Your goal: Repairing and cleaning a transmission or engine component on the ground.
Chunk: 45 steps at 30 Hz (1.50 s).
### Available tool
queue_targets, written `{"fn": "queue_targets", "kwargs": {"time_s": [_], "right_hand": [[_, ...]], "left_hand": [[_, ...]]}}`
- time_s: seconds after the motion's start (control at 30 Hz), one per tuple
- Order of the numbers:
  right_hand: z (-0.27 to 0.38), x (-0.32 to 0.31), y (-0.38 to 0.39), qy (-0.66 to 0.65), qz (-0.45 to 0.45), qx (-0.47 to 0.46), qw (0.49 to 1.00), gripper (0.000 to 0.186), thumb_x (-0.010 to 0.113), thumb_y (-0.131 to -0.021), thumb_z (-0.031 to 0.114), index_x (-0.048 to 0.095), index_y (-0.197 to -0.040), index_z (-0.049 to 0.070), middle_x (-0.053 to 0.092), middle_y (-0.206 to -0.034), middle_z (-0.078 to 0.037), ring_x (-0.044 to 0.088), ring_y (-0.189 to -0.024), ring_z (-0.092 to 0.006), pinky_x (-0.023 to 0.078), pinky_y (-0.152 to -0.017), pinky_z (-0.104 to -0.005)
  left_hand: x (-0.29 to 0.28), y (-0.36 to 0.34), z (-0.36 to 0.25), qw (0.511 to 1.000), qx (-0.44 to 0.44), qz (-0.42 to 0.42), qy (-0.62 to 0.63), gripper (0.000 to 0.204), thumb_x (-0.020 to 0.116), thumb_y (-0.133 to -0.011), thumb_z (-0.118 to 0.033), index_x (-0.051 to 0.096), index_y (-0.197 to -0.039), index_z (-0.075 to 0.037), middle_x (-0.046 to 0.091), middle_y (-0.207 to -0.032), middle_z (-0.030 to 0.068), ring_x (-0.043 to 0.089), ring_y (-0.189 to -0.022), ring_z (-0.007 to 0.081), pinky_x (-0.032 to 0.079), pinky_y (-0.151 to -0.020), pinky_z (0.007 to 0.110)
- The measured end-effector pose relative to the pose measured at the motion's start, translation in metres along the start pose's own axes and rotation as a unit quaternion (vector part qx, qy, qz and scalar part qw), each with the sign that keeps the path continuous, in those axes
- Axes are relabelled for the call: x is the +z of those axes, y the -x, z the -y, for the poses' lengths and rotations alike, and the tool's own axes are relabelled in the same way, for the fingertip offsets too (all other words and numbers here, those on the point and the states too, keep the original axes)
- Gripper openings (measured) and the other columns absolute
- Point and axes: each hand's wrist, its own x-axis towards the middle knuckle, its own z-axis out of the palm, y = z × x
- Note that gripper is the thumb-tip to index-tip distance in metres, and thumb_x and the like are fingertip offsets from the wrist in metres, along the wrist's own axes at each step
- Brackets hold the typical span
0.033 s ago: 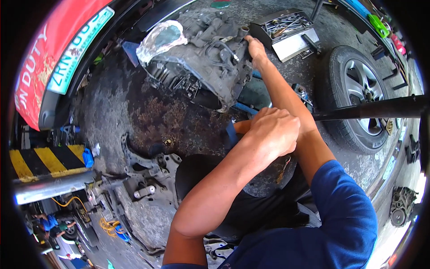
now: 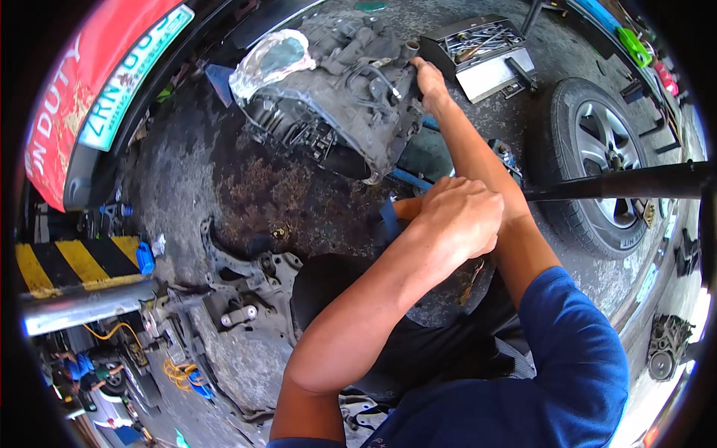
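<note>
My left hand (image 2: 461, 213) is closed in a fist over my right forearm; what it grips, if anything, is hidden. A tan and blue shape (image 2: 399, 213), too unclear to name, shows just beside it. My right hand (image 2: 429, 78) reaches forward, its fingers curled on the edge of a large grimy metal gearbox housing (image 2: 336, 112) beside a short upright neck (image 2: 409, 49). Pale crumpled material (image 2: 254, 60) covers part of the housing. A dark bar (image 2: 612, 181) runs from the right edge behind my right arm.
An open toolbox (image 2: 470, 41) lies behind my right hand; a wheel (image 2: 590, 134) stands at right. A red car bumper (image 2: 89, 52), a striped yellow-black lift arm (image 2: 67, 265), and loose subframe parts (image 2: 246, 291) are on the left. People (image 2: 82, 369) work at lower left.
My left hand has shifted very slightly to the right and up. Otherwise the scene is nearly the same.
</note>
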Motion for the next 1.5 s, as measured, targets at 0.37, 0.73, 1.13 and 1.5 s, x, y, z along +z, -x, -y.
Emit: {"fn": "queue_targets", "kwargs": {"time_s": [0.37,0.73,1.13,1.5], "right_hand": [[-0.01,0.006,-0.012,-0.027,0.014,-0.038,0.999,0.045,0.066,-0.082,0.03,0.064,-0.112,-0.004,0.066,-0.112,-0.017,0.061,-0.099,-0.0262,0.047,-0.09,-0.0373],[-0.015,0.002,-0.028,-0.031,-0.013,-0.02,0.999,0.05,0.063,-0.084,0.028,0.061,-0.123,-0.003,0.062,-0.126,-0.019,0.059,-0.112,-0.0287,0.045,-0.098,-0.0402],[-0.013,0.003,-0.018,-0.034,0.003,-0.03,0.999,0.045,0.061,-0.087,0.03,0.062,-0.117,-0.003,0.064,-0.118,-0.018,0.06,-0.105,-0.0271,0.046,-0.096,-0.0395],[-0.036,-0.081,0.048,0.109,-0.051,-0.098,0.988,0.064,0.051,-0.096,0.054,0.047,-0.138,0.006,0.053,-0.13,-0.017,0.05,-0.12,-0.0333,0.044,-0.096,-0.0487]], "left_hand": [[0.004,0.002,-0.009,0.999,-0.007,-0.03,0.01,0.01,0.068,-0.066,-0.012,0.073,-0.069,-0.005,0.072,-0.076,0.0157,0.072,-0.077,0.0303,0.055,-0.071,0.04],[0.008,-0.004,-0.003,0.999,-0.039,0.012,-0.007,0.014,0.069,-0.07,-0.015,0.077,-0.08,-0.008,0.074,-0.086,0.0138,0.072,-0.086,0.0277,0.055,-0.079,0.039],[-0.01,0.002,0.008,1.0,-0.001,-0.031,0.007,0.011,0.067,-0.068,-0.011,0.074,-0.073,-0.004,0.073,-0.084,0.0167,0.072,-0.084,0.0306,0.056,-0.076,0.04],[-0.012,-0.007,0.013,0.993,-0.029,0.11,-0.043,0.024,0.055,-0.08,-0.015,0.069,-0.091,0.001,0.069,-0.088,0.0266,0.068,-0.089,0.041,0.052,-0.086,0.048]]}}
